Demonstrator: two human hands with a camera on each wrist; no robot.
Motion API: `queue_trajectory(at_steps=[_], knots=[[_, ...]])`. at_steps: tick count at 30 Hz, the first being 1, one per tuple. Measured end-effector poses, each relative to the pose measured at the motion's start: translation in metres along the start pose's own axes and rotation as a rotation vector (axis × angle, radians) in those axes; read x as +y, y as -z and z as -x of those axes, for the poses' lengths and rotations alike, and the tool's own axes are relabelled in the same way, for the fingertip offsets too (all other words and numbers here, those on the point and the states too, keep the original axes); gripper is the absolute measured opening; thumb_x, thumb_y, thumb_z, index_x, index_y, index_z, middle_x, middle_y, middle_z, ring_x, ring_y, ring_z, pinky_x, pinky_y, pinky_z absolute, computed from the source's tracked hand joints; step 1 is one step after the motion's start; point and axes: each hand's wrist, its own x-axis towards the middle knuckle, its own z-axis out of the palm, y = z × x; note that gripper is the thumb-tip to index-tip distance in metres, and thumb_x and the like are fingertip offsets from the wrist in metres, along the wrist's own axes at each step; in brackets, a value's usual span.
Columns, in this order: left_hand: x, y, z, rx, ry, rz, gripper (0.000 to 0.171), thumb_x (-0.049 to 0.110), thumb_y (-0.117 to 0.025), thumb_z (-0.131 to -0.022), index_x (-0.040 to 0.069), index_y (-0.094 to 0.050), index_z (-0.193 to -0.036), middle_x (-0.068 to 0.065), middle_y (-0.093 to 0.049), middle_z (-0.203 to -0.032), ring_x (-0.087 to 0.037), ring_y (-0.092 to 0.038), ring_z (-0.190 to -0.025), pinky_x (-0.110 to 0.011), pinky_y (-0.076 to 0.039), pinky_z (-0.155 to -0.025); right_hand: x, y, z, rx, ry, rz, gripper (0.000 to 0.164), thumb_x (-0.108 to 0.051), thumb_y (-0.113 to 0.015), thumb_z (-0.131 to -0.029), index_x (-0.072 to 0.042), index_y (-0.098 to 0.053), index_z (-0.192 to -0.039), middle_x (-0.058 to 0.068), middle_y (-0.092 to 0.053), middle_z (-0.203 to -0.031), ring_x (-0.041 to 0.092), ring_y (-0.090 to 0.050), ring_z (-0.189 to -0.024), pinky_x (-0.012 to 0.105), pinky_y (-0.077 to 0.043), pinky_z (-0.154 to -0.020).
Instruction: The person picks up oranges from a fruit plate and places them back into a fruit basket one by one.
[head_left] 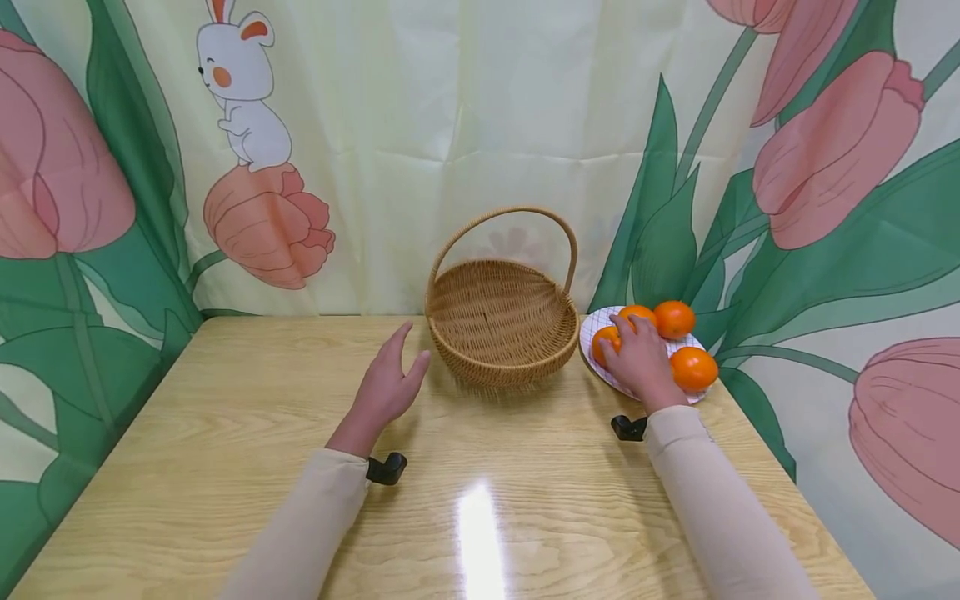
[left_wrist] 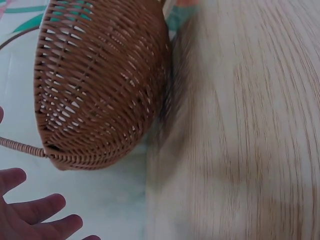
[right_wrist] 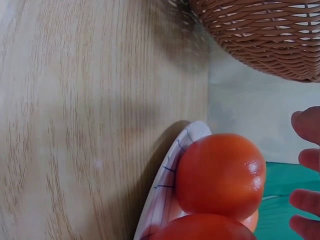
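Note:
My right hand (head_left: 642, 360) reaches over a plate (head_left: 597, 320) of several round oranges, its fingers spread and loosely bent. In the head view it overlaps the left orange (head_left: 604, 345); another orange (head_left: 693, 369) sits beside the wrist and one (head_left: 674, 319) lies behind. The right wrist view shows the fingers (right_wrist: 306, 125) apart from the nearest orange (right_wrist: 221, 175), with nothing held. My left hand (head_left: 386, 383) hovers above the table, fingers extended and thumb apart, just left of a wicker basket (head_left: 502, 312). In the left wrist view its fingers (left_wrist: 42, 207) appear below the basket's handle.
The basket stands at the back middle of the wooden table (head_left: 247, 400), its arched handle (head_left: 517, 210) upright. A curtain (head_left: 390, 167) printed with tulips and a rabbit hangs right behind the table. The plate lies near the table's right edge, close beside the basket.

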Motion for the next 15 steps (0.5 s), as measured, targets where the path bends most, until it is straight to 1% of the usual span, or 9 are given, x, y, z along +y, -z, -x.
queue_trajectory(at_steps=[8,15], knots=[[0.003,-0.011,-0.006,-0.003,0.009,0.07,0.068,0.051,-0.041,-0.099,0.021,-0.018,-0.156,-0.011,-0.026,-0.159,-0.036,-0.026,-0.145,-0.059,-0.028,-0.114,0.0,-0.004,-0.004,0.0,0.005,0.002,0.058,-0.035,-0.049,-0.097,-0.005,-0.037,-0.146,0.03,-0.029,-0.148,0.048,-0.026,-0.136,0.064,-0.024,-0.113],[0.009,-0.024,-0.012,0.004,0.023,0.122,0.069,0.052,-0.043,-0.099,0.022,-0.017,-0.156,-0.01,-0.025,-0.16,-0.035,-0.025,-0.146,-0.059,-0.027,-0.114,0.004,-0.007,-0.006,-0.031,-0.014,-0.003,0.059,-0.035,-0.05,-0.097,-0.006,-0.036,-0.147,0.031,-0.027,-0.148,0.05,-0.027,-0.135,0.065,-0.027,-0.11]])
